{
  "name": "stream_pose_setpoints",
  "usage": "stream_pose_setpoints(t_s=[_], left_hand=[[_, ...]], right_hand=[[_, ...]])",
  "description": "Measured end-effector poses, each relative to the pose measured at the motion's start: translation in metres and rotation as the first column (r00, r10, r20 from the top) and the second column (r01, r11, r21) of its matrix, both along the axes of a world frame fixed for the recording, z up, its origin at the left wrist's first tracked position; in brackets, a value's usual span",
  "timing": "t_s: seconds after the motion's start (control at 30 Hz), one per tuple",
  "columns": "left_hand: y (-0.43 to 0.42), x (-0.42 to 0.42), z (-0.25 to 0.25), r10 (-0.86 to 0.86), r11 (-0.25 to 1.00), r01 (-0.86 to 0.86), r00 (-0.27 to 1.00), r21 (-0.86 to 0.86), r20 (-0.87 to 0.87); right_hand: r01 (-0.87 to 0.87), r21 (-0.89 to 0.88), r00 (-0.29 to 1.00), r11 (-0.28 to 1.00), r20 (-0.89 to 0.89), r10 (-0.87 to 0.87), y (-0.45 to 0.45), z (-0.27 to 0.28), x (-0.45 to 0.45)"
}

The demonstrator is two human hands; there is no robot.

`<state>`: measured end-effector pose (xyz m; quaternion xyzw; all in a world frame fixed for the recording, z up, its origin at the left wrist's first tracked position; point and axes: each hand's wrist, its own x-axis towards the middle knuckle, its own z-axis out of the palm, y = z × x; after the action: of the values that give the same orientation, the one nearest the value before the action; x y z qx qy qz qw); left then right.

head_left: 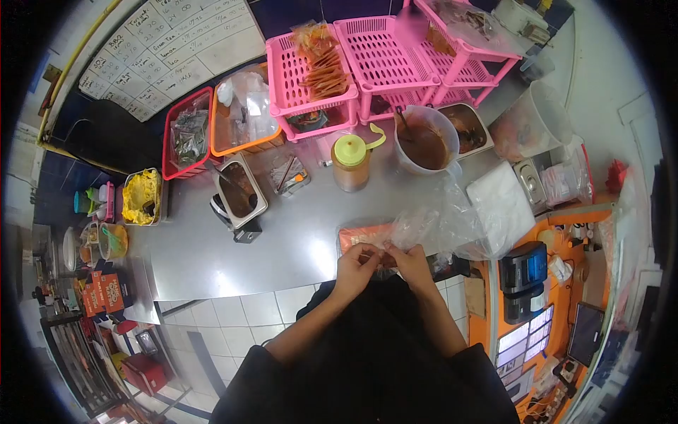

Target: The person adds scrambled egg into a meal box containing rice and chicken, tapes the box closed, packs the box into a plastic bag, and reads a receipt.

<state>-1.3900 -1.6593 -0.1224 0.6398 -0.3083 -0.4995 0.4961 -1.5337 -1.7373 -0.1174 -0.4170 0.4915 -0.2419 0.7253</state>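
Observation:
Close to the table's front edge, a clear plastic bag [415, 227] lies bunched over a flat orange-red packet [361, 234]. My left hand [359, 267] pinches the bag's plastic at its near side, fingers curled. Right beside it my right hand [408, 261] is closed on the same plastic, the two hands almost touching. What lies under my fingers is partly hidden. To the right of the hands, more loose clear plastic [459, 219] spreads beside a stack of white sheets or bags [500, 205].
A squeeze bottle [350, 166] with a yellow-green lid stands ahead, left of a tub of brown sauce [427, 145]. Pink racks [385, 53] line the back. Metal pans [240, 187] and a container of yellow spread [143, 198] stand leftward. An orange cabinet [487, 275] is at right.

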Motion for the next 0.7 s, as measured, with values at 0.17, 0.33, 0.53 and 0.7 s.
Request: stream_pose_setpoints(t_s=[0.17, 0.33, 0.53, 0.7], left_hand=[[0.004, 0.003, 0.018, -0.109, 0.977, 0.201, 0.757, -0.071, 0.644], [0.000, 0.013, 0.016, -0.091, 0.946, 0.318, 0.437, -0.059, 0.895], [-0.040, 0.041, 0.011, 0.023, 0.938, 0.277, 0.549, -0.207, 0.836], [-0.043, 0.002, 0.063, -0.186, 0.982, 0.187, 0.970, -0.011, -0.158]], right_hand=[[0.053, 0.006, 0.998, 0.999, 0.012, -0.053, 0.003, 0.010, 0.007], [-0.124, -0.345, 0.968, 0.930, -0.246, 0.038, 0.000, 0.008, -0.001], [-0.218, -0.809, 0.973, 0.545, -0.142, 0.180, 0.009, -0.009, -0.017], [0.100, -0.579, 0.995, 0.809, 0.039, -0.095, 0.015, -0.039, -0.046]])
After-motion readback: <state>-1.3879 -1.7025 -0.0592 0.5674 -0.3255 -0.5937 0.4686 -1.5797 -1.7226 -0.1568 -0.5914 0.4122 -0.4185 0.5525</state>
